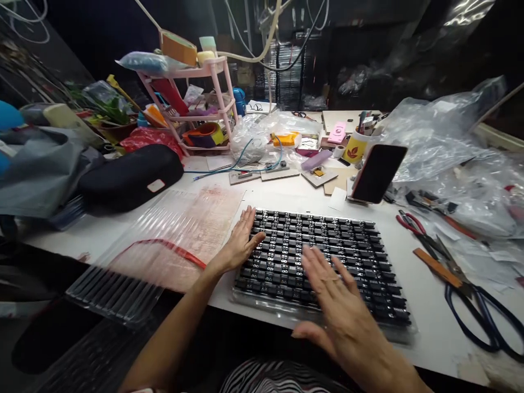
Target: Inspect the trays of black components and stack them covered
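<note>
A clear plastic tray (282,311) filled with rows of small black electronic parts (303,229) lies on the white table in front of me. My left hand (241,240) is open at the tray's left edge, its fingers stretched along the side and its thumb over the parts. Over the front middle of the tray is my right hand (333,292), open, with fingers extended and thumb apart. Whether its fingertips touch the parts I cannot tell. Neither hand holds anything.
An empty ribbed clear tray (123,273) overhangs the table at left, with a red strip beside it. Large scissors (470,284) and red-handled pliers (411,224) lie at right. Behind stand a phone (379,173), a yellow mug (355,147), a black case (131,177) and a pink rack (223,103).
</note>
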The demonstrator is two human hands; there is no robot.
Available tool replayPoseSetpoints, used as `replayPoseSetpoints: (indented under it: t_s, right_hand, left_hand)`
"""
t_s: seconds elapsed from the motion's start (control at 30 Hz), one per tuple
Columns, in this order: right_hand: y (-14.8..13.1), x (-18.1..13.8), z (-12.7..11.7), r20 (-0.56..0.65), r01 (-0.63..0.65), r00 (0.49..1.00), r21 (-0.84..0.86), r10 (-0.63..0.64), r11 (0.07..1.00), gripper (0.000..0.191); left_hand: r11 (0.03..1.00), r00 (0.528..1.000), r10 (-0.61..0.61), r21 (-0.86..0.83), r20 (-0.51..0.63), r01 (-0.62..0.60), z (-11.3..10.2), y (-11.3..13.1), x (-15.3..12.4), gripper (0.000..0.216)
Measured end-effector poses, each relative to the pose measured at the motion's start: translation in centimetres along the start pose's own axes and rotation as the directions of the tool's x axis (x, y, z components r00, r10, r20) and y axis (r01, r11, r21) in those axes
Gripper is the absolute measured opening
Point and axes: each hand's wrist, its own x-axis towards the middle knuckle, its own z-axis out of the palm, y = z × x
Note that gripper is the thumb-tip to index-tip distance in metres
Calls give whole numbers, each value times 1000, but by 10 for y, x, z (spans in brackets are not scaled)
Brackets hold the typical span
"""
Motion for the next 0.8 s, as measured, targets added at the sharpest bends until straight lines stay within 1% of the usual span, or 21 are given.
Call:
replayPoseSetpoints:
  t_s: [0.07, 0.13, 0.2, 0.23, 0.27, 0.3, 0.33, 0.4, 0.47, 0.53, 0.67, 0.8]
  right_hand:
    - [24, -22, -9, -56, -144, 988, 44, 147, 989, 76]
    - [49, -48, -14, -108, -313, 941, 88, 321, 946, 68]
    - [73, -72, -15, -134, -451, 875, 117, 464, 885, 60]
    - [82, -82, -16, -136, -499, 848, 125, 513, 858, 58]
    - [90, -90, -16, -129, -528, 830, 129, 542, 839, 57]
    - [97, -97, -16, -106, -543, 825, 128, 556, 830, 57]
    - [101, -102, -16, -70, -542, 831, 123, 552, 831, 58]
    - [108, -107, -16, 24, -500, 865, 112, 501, 859, 65]
    - [112, -106, -16, 130, -447, 892, 104, 434, 888, 73]
    - [118, -100, -17, 203, -414, 898, 94, 389, 905, 76]
    - [140, -80, -14, 308, -388, 884, 59, 353, 920, 75]
    - [157, -62, -9, 369, -411, 852, 33, 371, 911, 71]
  left_hand:
    - [1000, 999, 4, 24, 51, -6, 0, 3, 6, 91]
    - [999, 997, 13, 49, 80, -17, 1, 3, 8, 91]
    - [998, 998, 15, 68, 60, -19, 2, 1, 9, 90]
    - [997, 999, 17, 76, 40, -20, 2, 0, 10, 89]
    - [996, 1000, 21, 87, 15, -23, 4, -2, 11, 87]
    - [994, 1000, 28, 102, -7, -27, 5, -4, 13, 86]
    - [992, 999, 35, 120, -22, -32, 7, -6, 15, 84]
    - [988, 999, 40, 153, -29, -35, 10, -9, 18, 83]
    - [983, 999, 41, 178, -29, -35, 12, -10, 21, 84]
    - [980, 998, 45, 193, -39, -37, 12, -11, 21, 84]
    - [978, 997, 54, 203, -54, -41, 13, -11, 21, 82]
    - [984, 995, 68, 172, -78, -54, 14, -12, 20, 77]
